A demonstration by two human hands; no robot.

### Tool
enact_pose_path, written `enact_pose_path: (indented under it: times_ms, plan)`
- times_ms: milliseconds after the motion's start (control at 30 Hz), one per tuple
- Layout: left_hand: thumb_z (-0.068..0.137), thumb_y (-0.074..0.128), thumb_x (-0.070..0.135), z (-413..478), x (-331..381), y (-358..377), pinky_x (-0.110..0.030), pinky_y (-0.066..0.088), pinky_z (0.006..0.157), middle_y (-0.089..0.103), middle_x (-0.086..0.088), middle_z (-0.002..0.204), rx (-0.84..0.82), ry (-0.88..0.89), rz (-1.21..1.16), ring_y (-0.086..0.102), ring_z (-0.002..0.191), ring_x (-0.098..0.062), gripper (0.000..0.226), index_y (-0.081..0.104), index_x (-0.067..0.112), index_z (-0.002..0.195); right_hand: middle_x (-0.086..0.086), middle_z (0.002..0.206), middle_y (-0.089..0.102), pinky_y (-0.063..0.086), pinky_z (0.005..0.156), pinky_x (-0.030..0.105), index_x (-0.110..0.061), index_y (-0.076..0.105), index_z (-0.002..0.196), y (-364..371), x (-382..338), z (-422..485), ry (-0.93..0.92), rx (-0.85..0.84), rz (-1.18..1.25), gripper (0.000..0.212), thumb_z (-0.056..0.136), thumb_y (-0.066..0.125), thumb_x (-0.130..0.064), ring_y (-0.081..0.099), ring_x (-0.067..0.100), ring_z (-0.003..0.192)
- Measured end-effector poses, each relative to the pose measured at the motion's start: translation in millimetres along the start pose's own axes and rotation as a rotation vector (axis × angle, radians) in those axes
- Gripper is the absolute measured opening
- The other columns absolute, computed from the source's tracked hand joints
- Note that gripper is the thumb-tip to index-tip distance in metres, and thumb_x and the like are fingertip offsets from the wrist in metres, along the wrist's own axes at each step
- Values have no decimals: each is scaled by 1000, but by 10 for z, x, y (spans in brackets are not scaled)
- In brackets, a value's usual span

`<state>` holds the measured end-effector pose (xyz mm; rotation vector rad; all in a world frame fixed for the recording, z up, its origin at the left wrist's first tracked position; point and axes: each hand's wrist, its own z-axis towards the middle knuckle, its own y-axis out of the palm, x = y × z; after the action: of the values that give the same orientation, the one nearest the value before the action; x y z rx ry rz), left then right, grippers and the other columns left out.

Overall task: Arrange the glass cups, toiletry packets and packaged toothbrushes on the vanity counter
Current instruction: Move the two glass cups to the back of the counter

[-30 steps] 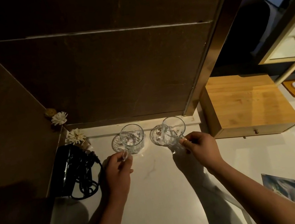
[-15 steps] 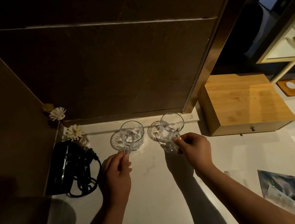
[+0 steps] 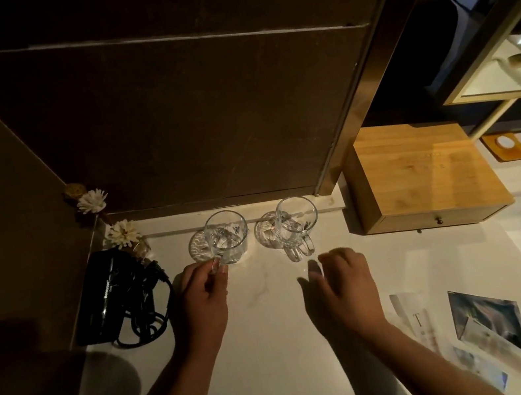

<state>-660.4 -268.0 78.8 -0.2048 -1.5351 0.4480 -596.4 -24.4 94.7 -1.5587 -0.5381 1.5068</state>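
Near right on the white vanity counter (image 3: 272,352) lie flat printed toiletry packets (image 3: 487,319). The left hand (image 3: 202,300) pinches the handle of the left clear glass mug (image 3: 227,236). The right hand (image 3: 342,284) is loosely spread, apart from the right clear glass mug (image 3: 297,224). Both mugs stand upright by the far wall, between a black hair dryer (image 3: 112,293) and a bamboo box (image 3: 418,174).

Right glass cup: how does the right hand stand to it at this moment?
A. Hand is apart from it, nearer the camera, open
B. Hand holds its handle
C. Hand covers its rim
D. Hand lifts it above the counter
A. The right hand lies short of the right glass cup, its fingers spread with bare counter between them and the handle, while the cup stands on the counter.
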Motion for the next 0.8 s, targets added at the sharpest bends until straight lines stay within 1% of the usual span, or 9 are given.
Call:
enact_pose_path:
  times_ms: [67,100,167,267,367,467,533,700,800]
  plan:
    - [92,62,47,29,84,4,-27,62,69,67,12,104,-17,-34,-22,74,78,-9,8,69,49,95,2,126,57,48,92,33,-19,61,117,85,88,-190,-105,-28,-147,42,91,57,-51,50,21,116]
    - [94,66,36,49,137,11,-19,58,66,69,10,100,-1,-57,-38,75,74,-7,16,69,51,86,4,131,54,47,97,36,-18,58,121,140,119,-250,-131,-37,-196,47,91,54,-54,48,23,121]
    - [95,68,21,70,196,36,-10,53,62,71,8,96,25,-96,-61,75,72,-8,25,69,42,81,5,135,50,43,104,39,-17,54,125,217,149,-296,-157,-29,-259,51,94,48,-56,45,27,126]
    - [95,67,8,54,360,74,-8,51,59,72,-17,100,66,-135,-164,73,68,-17,5,71,10,91,3,134,48,38,106,37,-20,52,123,259,177,-271,-173,-17,-286,47,94,43,-57,43,27,127]
    - [95,66,3,17,407,150,-8,52,58,69,-29,104,84,-126,-164,69,70,-25,12,70,-5,101,3,133,48,37,106,37,-20,52,121,275,212,-269,-184,-18,-281,46,94,45,-56,43,27,126]
    - [94,65,0,-18,490,201,-7,51,58,68,-30,107,99,-140,-176,71,79,-39,15,71,-11,102,3,135,49,37,107,38,-20,52,124,261,207,-272,-174,-18,-286,48,94,46,-56,43,27,128]
    - [94,65,-1,-43,523,220,-6,50,58,67,-31,107,99,-138,-169,71,82,-43,13,72,-11,98,3,135,49,39,107,38,-19,52,126,246,195,-271,-171,-23,-289,50,94,45,-57,43,27,129]
    - [92,66,-5,-101,539,238,-3,49,60,68,-31,103,109,-96,-149,71,85,-44,10,73,-12,95,3,136,50,42,106,40,-19,52,126,218,170,-271,-154,-39,-286,51,94,45,-57,43,27,129]
    - [90,68,-6,-125,523,275,-3,49,61,68,-30,102,118,-63,-135,71,81,-39,9,73,-12,94,4,136,51,43,106,41,-19,53,128,205,153,-275,-149,-44,-291,52,94,44,-58,44,27,129]
